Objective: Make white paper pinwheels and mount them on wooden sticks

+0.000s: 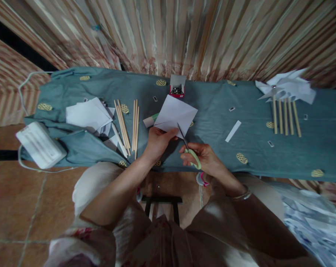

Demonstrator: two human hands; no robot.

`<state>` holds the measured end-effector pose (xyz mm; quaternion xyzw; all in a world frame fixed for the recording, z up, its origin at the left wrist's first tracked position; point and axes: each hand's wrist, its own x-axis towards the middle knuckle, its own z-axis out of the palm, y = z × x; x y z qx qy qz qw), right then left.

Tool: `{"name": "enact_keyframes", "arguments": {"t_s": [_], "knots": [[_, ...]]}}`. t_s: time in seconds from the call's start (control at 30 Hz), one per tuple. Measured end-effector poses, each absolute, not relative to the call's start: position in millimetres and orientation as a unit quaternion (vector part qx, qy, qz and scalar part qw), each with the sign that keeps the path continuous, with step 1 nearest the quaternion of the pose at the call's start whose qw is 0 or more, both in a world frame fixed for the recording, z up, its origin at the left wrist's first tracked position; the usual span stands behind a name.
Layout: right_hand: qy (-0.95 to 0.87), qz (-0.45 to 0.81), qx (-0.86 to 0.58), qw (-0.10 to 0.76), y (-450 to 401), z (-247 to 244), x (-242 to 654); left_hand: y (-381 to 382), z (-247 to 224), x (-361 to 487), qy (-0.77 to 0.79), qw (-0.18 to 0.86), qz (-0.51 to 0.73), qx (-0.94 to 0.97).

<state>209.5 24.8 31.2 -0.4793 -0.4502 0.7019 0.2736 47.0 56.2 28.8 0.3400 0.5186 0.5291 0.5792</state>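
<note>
My left hand (160,142) grips the lower left edge of a white square of paper (175,113), thumb on top. In my right hand (202,155) are scissors with light green handles (195,157). Their blades point up and left and lie at the paper's lower corner, near my left thumb. A small green and white object (150,120) is partly hidden under the paper's left side. Just behind the paper stands an open red box (177,91) holding small shiny metal pieces.
On the teal cloth (212,111) lie wooden sticks (122,126), a stack of white paper (87,115) and a white strip (233,131). White pinwheels (289,87) on sticks are at the right. A white power strip (41,145) sits at the left edge.
</note>
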Motion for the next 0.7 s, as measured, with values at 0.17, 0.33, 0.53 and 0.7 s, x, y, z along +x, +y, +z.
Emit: {"name": "enact_keyframes", "arguments": {"t_s": [0.17,0.33,0.53,0.7], "knots": [[-0.444,0.706,-0.480,0.272,24.8,30.3,208.9,55.4,30.0,46.4,0.521,0.577,0.528,0.341],[-0.423,0.710,-0.487,0.283,24.5,32.7,206.8,54.8,30.9,47.5,0.517,0.583,0.531,0.333],[-0.432,0.705,-0.486,0.282,24.3,29.4,207.8,55.2,27.0,47.2,0.533,0.573,0.521,0.341],[-0.454,0.699,-0.478,0.278,24.8,27.7,209.0,55.0,28.8,47.3,0.534,0.575,0.518,0.340]]}}
